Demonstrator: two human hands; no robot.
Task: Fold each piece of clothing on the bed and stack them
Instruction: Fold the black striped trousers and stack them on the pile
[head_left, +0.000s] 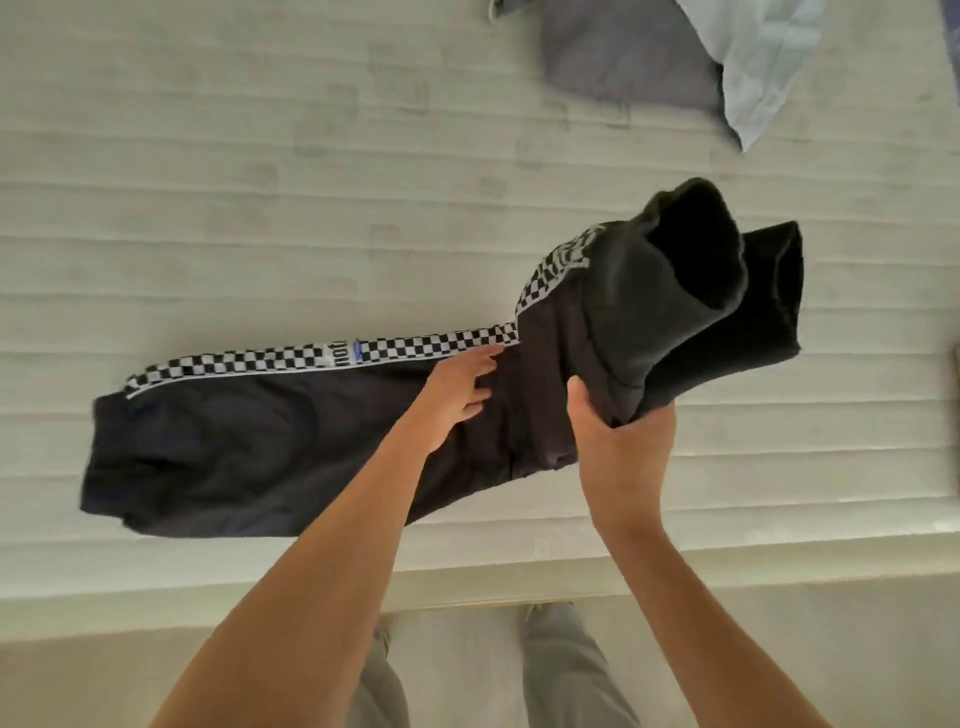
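Black track trousers (249, 447) with a black-and-white checkered side stripe (291, 358) lie stretched across the white mattress (260, 208), waistband at the left. My left hand (462, 389) rests flat on the middle of the trousers with straight fingers, just below the stripe. My right hand (621, 441) grips the leg end of the trousers and holds it lifted above the bed, the dark cuffs (717, 260) bunched and turned upward to the right.
A grey garment (623, 57) and a pale blue garment (769, 67) lie at the far right of the mattress. The bed's near edge (467, 582) runs across in front of my legs (566, 670).
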